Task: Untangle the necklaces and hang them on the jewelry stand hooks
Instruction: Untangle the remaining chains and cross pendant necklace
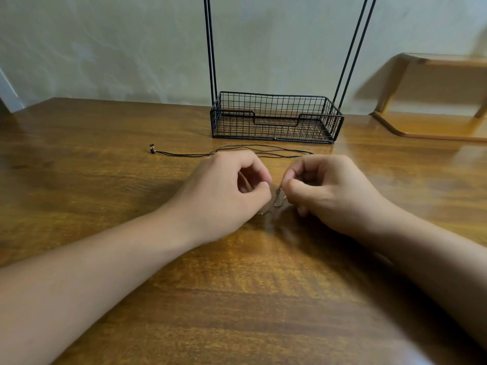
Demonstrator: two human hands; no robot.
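A thin metal chain necklace (278, 202) hangs slack between my two hands just above the wooden table (105, 180). My left hand (226, 191) pinches one part of it with thumb and forefinger. My right hand (324, 191) pinches the other part, close beside the left. A black cord necklace (237, 150) lies stretched out on the table behind my hands, its small bead end (152, 148) at the left. The black wire jewelry stand (275, 118) sits at the back with a basket base and tall thin rods; its hooks are out of the frame.
A low wooden shelf (432, 101) stands at the back right on the table. A pale wall runs behind everything. The table edge is at the far left back corner.
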